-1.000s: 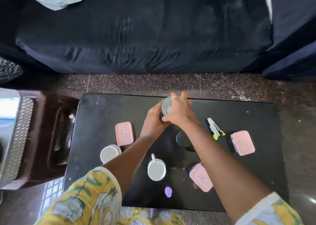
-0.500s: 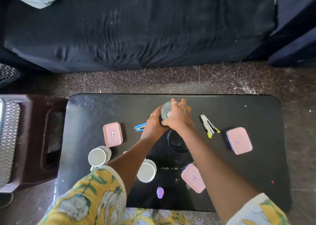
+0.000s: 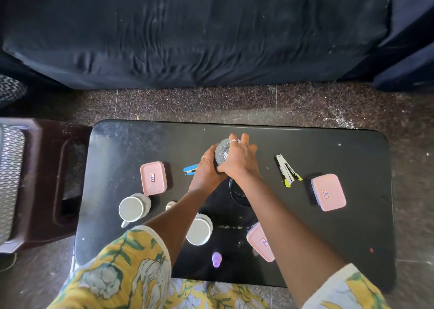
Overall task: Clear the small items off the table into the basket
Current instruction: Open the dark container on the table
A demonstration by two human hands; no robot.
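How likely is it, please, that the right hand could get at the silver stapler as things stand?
Probably yes, once it lets go: the right hand grips a round grey container together with the left hand. The stapler lies apart on its right, with only bare table between.

Head view, steeply down onto the table (image 3: 328,149)

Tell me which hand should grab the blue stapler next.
Left, probably. The left hand grips the clear round item right beside the blue stapler; the right hand is on that item's other side, nearer the silver stapler.
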